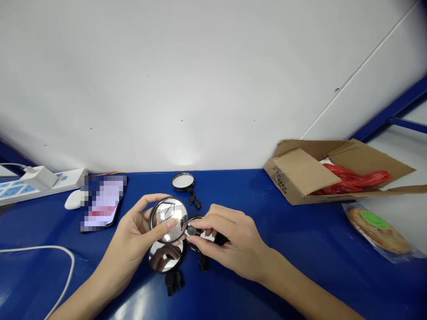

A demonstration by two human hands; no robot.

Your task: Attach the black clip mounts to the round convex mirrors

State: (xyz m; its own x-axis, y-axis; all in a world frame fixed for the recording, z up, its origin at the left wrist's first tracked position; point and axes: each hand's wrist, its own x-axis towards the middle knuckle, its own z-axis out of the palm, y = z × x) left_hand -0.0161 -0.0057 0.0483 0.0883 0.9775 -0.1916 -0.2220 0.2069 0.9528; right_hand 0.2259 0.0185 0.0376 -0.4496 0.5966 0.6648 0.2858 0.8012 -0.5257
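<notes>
My left hand grips a round black-rimmed mirror, thumb across its face and fingers behind its rim. My right hand pinches the small black mount piece at that mirror's right edge. Under my hands a second round mirror lies on the blue table with its black clamp toward me. A third mirror's rim shows behind my right fingers. Another small mirror with a black clamp lies farther back.
A phone lies at the left beside a white mouse, a power strip and a white cable. An open cardboard box with red plastic stands at the right, a wrapped round item beyond it. A white wall rises behind.
</notes>
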